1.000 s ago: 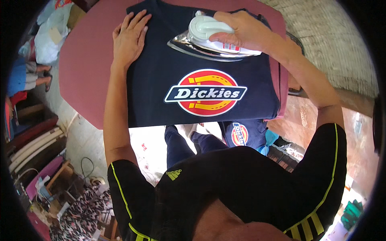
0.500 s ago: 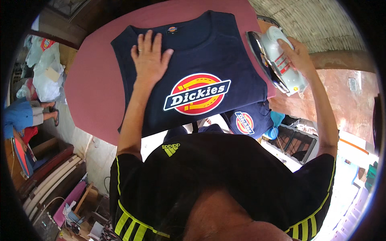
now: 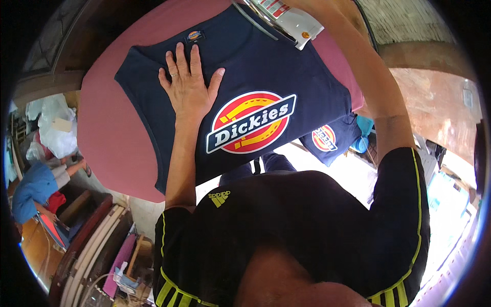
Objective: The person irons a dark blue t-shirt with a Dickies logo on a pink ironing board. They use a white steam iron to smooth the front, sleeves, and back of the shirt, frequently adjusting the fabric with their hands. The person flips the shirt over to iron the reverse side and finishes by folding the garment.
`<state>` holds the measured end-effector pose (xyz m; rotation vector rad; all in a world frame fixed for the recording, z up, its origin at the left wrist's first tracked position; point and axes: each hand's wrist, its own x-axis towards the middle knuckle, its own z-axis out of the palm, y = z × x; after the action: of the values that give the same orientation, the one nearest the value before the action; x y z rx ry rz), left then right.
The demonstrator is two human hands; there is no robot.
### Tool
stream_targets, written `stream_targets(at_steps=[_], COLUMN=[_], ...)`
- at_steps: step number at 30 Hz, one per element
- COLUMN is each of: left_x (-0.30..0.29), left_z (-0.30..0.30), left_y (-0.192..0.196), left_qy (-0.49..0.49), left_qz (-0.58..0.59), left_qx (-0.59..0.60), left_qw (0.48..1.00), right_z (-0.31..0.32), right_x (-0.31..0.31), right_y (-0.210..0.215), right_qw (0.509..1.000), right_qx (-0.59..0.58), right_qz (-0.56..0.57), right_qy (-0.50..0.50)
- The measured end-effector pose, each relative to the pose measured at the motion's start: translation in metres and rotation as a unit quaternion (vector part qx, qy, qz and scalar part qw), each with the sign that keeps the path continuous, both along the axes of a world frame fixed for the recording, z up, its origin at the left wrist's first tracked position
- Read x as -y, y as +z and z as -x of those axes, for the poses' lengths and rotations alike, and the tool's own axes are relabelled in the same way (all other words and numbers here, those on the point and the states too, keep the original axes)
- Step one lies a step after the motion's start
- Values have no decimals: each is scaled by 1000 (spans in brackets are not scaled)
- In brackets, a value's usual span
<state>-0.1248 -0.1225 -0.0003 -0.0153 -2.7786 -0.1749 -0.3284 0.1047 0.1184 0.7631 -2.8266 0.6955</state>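
A navy sleeveless shirt (image 3: 286, 77) with a round red and yellow emblem lies spread on a rounded pink ironing surface (image 3: 110, 138). My left hand (image 3: 188, 84) rests flat on the shirt's upper left part, fingers spread toward the collar label. At the picture's top edge, my right hand (image 3: 319, 7) is mostly cut off and holds a white and grey iron (image 3: 284, 18) tilted over the shirt's far right shoulder. My right forearm runs down the right side of the shirt.
A second navy garment (image 3: 332, 138) with the same emblem hangs off the near right edge of the surface, beside something blue (image 3: 364, 128). White bags (image 3: 56, 128) and a seated person in blue (image 3: 30, 189) are at left. Wooden furniture (image 3: 87, 245) stands lower left.
The iron has gone from the shirt's top to its right side, then up to the far right shoulder. My left hand slid from the top left corner onto the shirt's chest near the collar.
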Motion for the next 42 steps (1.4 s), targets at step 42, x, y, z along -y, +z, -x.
stream_targets(at_steps=[42], left_x=[-42], left_z=[214], left_y=[-2], left_qy=[-225], left_qz=[-266], left_qx=[-104], left_qw=[932], right_z=[-87], right_x=[-112], right_y=[-3], right_qw=[981], right_qx=[80], right_qz=[-64], right_qy=[162])
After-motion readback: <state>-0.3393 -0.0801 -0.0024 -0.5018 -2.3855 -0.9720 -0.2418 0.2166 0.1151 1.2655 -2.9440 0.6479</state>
